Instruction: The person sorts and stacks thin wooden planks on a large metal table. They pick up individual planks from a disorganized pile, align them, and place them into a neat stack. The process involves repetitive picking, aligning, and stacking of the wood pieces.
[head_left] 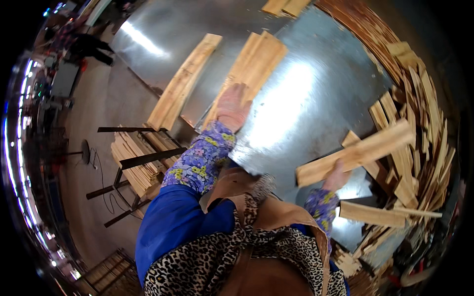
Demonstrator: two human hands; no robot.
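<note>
My left hand (234,106) lies with fingers stretched out on the near end of some light wooden boards (256,61), side by side on the shiny metal table (326,54). My right hand (336,176) grips a wooden board (358,152) from below, holding it tilted above the table's right part, near the heap of wood. The fingers of that hand are partly hidden by the board. Left of my left hand, another pair of long boards (182,84) reaches over the table's near left edge.
A heap of loose wood strips (419,128) covers the right side. At left, a metal rack (153,158) with protruding bars holds stacked boards (133,163). More boards (286,7) lie at the table's far edge. Another person (89,47) is far off at upper left.
</note>
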